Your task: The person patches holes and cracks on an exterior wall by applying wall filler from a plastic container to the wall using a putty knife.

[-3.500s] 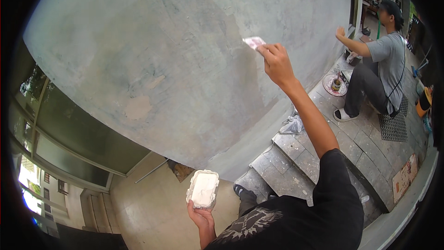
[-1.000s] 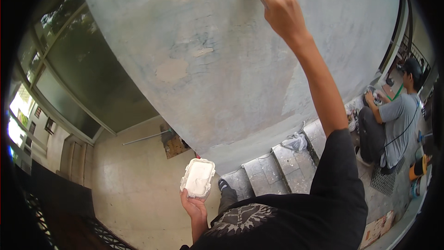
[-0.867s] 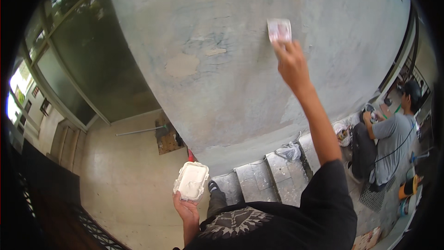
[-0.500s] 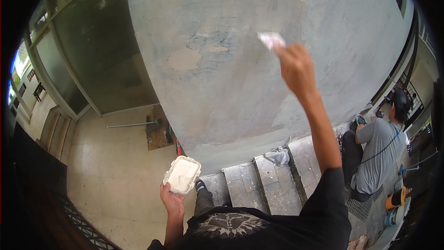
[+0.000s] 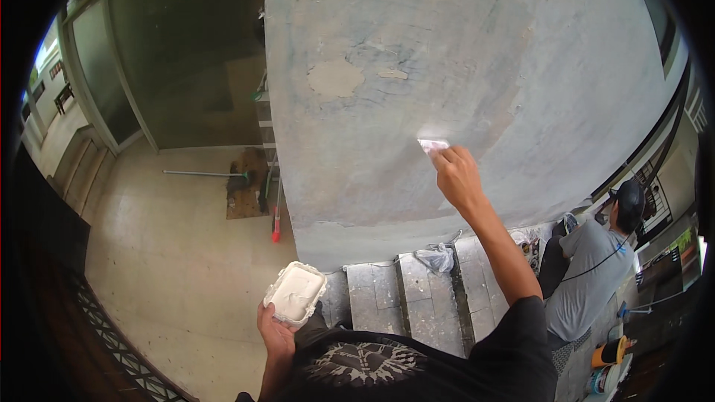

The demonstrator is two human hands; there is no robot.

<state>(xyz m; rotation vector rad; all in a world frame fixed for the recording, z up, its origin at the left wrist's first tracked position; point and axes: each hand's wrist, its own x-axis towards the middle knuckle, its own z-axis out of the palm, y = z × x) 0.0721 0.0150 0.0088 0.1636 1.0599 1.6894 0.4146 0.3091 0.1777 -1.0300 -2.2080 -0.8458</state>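
Observation:
My right hand (image 5: pixel 459 177) grips a small, pale pinkish-white putty scraper (image 5: pixel 433 146). The scraper's edge lies at or very near the grey plastered wall (image 5: pixel 357 171); I cannot tell whether it touches. To its upper left, the wall carries a round cream patch of putty (image 5: pixel 335 79) and a smaller smear (image 5: pixel 392 73) among fine cracks. Low at the left, my left hand (image 5: pixel 276 333) holds up a rectangular plastic tub (image 5: pixel 272 299) from beneath, fingers along its side. Smooth cream putty (image 5: pixel 297 292) fills it, with crusted bits on the rim.
Paint-spotted steps (image 5: pixel 375 294) run along the wall's foot, a plastic bag (image 5: pixel 436 257) on them. Another person in grey (image 5: pixel 596 268) sits at right, near buckets (image 5: pixel 609 352). At left, a long-handled brush (image 5: pixel 201 173) lies by a board, beside a ladder (image 5: pixel 265 113).
My right hand has come down with the scraper from higher on the wall. The view has shifted, bringing the ladder into sight. The tub stays in my left hand.

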